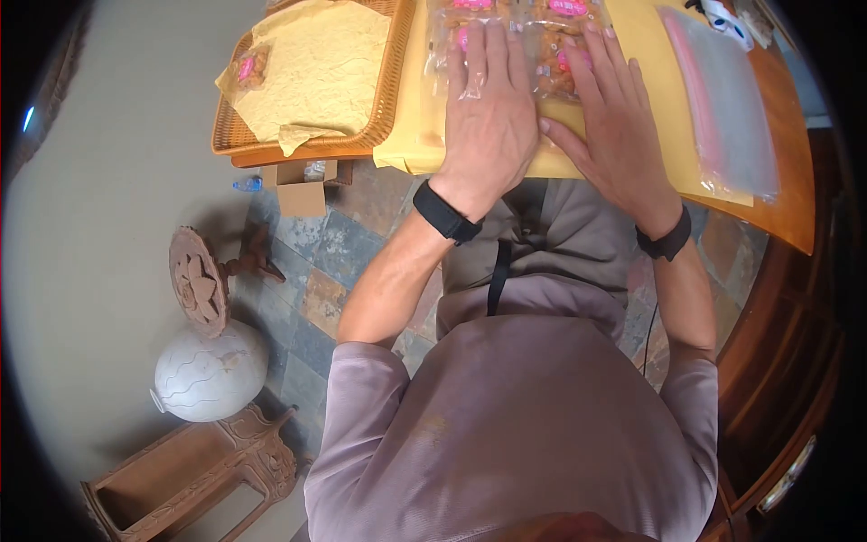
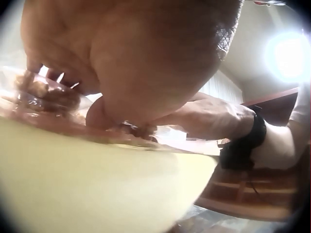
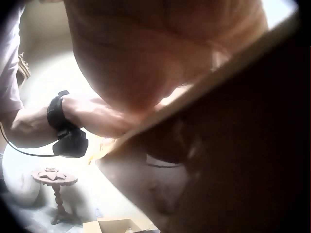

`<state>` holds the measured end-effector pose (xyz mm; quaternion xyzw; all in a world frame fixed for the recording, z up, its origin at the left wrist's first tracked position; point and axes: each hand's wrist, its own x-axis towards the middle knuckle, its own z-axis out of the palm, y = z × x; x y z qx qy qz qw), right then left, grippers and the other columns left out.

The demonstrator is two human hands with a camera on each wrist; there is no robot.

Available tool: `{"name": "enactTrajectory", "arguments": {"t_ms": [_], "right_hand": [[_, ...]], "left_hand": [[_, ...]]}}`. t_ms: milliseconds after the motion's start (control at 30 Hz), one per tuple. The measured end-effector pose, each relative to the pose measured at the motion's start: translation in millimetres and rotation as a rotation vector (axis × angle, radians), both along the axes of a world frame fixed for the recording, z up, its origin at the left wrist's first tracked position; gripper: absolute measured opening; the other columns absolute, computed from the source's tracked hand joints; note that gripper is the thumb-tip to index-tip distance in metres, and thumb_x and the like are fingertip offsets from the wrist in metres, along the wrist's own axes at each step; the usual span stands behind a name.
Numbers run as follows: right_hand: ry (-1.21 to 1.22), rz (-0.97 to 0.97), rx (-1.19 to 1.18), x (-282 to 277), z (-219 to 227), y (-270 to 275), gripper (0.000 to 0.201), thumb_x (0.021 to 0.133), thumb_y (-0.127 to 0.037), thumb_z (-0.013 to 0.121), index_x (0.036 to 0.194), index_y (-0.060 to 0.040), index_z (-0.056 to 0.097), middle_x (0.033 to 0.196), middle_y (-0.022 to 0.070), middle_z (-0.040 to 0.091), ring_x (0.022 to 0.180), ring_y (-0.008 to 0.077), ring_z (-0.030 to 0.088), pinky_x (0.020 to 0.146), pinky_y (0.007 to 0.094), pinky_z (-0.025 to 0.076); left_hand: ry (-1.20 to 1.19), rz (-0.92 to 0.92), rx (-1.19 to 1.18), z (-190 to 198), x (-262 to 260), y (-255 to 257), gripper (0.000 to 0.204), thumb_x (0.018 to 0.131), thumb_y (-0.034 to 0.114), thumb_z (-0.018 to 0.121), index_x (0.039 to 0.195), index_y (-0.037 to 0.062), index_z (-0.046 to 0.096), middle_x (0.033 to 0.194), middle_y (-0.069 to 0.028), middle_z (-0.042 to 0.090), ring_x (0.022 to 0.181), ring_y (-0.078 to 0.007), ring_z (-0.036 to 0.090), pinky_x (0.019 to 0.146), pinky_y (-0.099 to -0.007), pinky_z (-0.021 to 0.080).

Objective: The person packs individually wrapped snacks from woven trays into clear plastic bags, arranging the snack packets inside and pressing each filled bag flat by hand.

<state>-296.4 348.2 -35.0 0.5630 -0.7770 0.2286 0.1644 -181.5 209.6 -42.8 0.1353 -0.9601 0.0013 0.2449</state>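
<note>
Nearest the wearer, at twelve o'clock, the left hand (image 1: 492, 126) and right hand (image 1: 625, 135) lie palm down with fingers extended, gripping nothing. Their fingers rest on packets of brown food (image 1: 553, 74) with pink labels, which sit beneath and just beyond them on the yellow sheet (image 1: 664, 158) covering the bench (image 1: 787, 167). Too much weight through the fingers could crush the contents or split the thin plastic; uneven pressure could make the packets slide. At one o'clock, a stack of clear bags (image 1: 733, 117) lies near the bench edge, where a brush from the right arm might tip it off. Farther, at eleven o'clock, a wicker tray (image 1: 388, 86) holds one packet (image 1: 252, 69) on crumpled yellow paper (image 1: 316, 72).
</note>
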Motion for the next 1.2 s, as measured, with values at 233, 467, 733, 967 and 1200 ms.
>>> {"name": "enactTrajectory", "arguments": {"t_ms": [233, 467, 733, 967, 1200], "right_hand": [[0.087, 0.101, 0.063, -9.8, 7.8, -8.5, 0.075, 0.094, -0.045, 0.068, 0.152, -0.0046, 0.043, 0.160, 0.0193, 0.038, 0.151, 0.0362, 0.032, 0.123, 0.0536, 0.026], [0.055, 0.165, 0.123, -24.4, 8.8, -7.6, 0.073, 0.094, -0.045, 0.068, 0.151, -0.0058, 0.045, 0.158, 0.0198, 0.040, 0.149, 0.0388, 0.034, 0.121, 0.0532, 0.028], [0.096, 0.202, 0.128, -34.5, 5.0, -10.9, 0.076, 0.091, -0.048, 0.070, 0.151, -0.0079, 0.045, 0.157, 0.0202, 0.040, 0.146, 0.0412, 0.036, 0.117, 0.0588, 0.031], [-0.003, 0.208, 0.081, -32.3, 9.1, 12.3, 0.084, 0.090, -0.045, 0.073, 0.155, -0.0046, 0.038, 0.156, 0.0220, 0.041, 0.148, 0.0422, 0.033, 0.118, 0.0592, 0.031], [-0.448, -0.057, 0.060, -34.8, 14.5, 50.9, 0.089, 0.094, -0.045, 0.073, 0.155, 0.0064, 0.032, 0.131, 0.0236, 0.056, 0.120, 0.0352, 0.056, 0.102, 0.0417, 0.047]], "left_hand": [[0.027, 0.023, -0.061, 3.7, -5.2, -14.2, 0.073, 0.087, 0.021, 0.066, 0.150, -0.0050, 0.040, 0.152, -0.0260, 0.042, 0.145, -0.0473, 0.033, 0.120, -0.0585, 0.025], [0.018, 0.026, -0.021, 12.2, -7.1, -11.9, 0.070, 0.083, 0.023, 0.066, 0.144, -0.0047, 0.045, 0.136, -0.0242, 0.050, 0.132, -0.0450, 0.042, 0.112, -0.0587, 0.032], [-0.052, 0.035, -0.023, 15.7, -11.3, -11.9, 0.072, 0.081, 0.024, 0.067, 0.143, -0.0058, 0.045, 0.135, -0.0250, 0.050, 0.134, -0.0463, 0.039, 0.113, -0.0626, 0.029], [0.019, -0.002, 0.021, 2.2, 29.1, -6.7, 0.067, 0.090, 0.016, 0.064, 0.148, -0.0059, 0.040, 0.157, -0.0302, 0.034, 0.150, -0.0475, 0.027, 0.122, -0.0597, 0.024], [0.241, 0.093, 0.329, 48.4, 93.6, -0.6, 0.026, 0.093, 0.020, 0.067, 0.099, -0.0054, 0.069, 0.101, -0.0246, 0.072, 0.094, -0.0383, 0.070, 0.084, -0.0472, 0.053]]}}
